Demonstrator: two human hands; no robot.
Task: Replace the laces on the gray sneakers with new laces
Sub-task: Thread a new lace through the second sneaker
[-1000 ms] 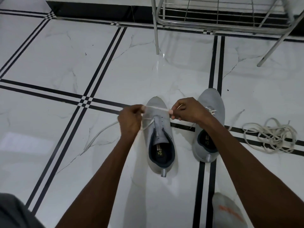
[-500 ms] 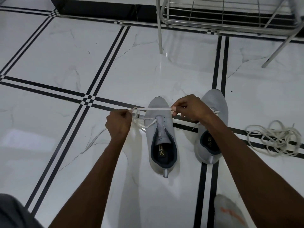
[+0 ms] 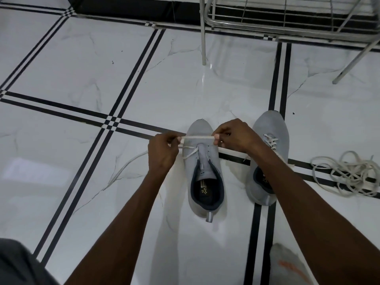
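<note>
A: What is seen nearest the camera?

B: A dark grey fabric patch (image 3: 18,264) is seen at the lower left, and a pale sock with orange marking (image 3: 287,266) at the lower right. Two bare forearms are stretched forward over a glossy white marble-patterned floor (image 3: 82,68) crossed by thin black double lines.

A: And the sneakers?

B: Two grey knit sneakers are set side by side, toes pointing away. The left sneaker (image 3: 203,171) has a dark navy lining and a rounded open collar. A flat white lace (image 3: 197,137) is held taut across its toe: one end is pinched in the closed left hand (image 3: 163,153), the other in the closed right hand (image 3: 234,135). A loose end (image 3: 127,167) trails on the floor to the left. The right sneaker (image 3: 269,132) is partly covered by the right forearm; white lacing (image 3: 270,140) is seen crossed on its upper.

A: What lies farther off?

B: A tangled heap of off-white laces (image 3: 347,177) is lying to the right of the shoes, apart from them. Beyond, a tubular metal rack (image 3: 267,19) stands on thin legs
</note>
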